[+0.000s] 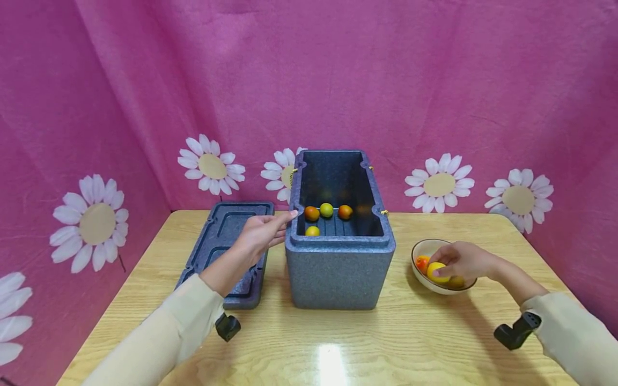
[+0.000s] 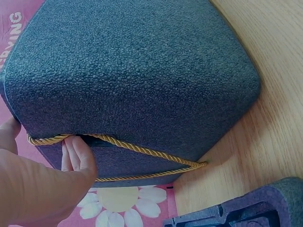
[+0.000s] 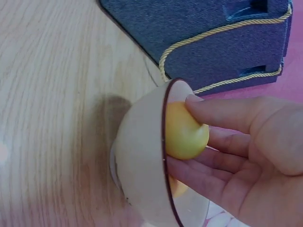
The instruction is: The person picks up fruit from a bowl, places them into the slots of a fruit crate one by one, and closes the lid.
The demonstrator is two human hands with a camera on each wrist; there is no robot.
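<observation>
A dark grey foam box [image 1: 338,276] stands uncovered mid-table, with several small round fruits [image 1: 326,210], yellow and reddish-orange, on its floor. My left hand [image 1: 258,234] grips the box's left wall near the front corner, thumb over the rim. In the left wrist view, its fingers [image 2: 78,153] reach to a recess beside the golden rope [image 2: 151,152]. Over on the right, my right hand [image 1: 465,259] pinches a smooth yellow fruit [image 3: 184,132] between thumb and fingers, inside a cream bowl [image 3: 139,156] with a dark rim. More fruit, including a red-orange one [image 1: 422,264], lies in the bowl.
Left of the box, its grey lid [image 1: 263,273] lies on the wooden table [image 1: 299,343]. A pink curtain [image 1: 333,75] with daisy prints hangs behind the table and at both sides. Bare tabletop separates box and bowl.
</observation>
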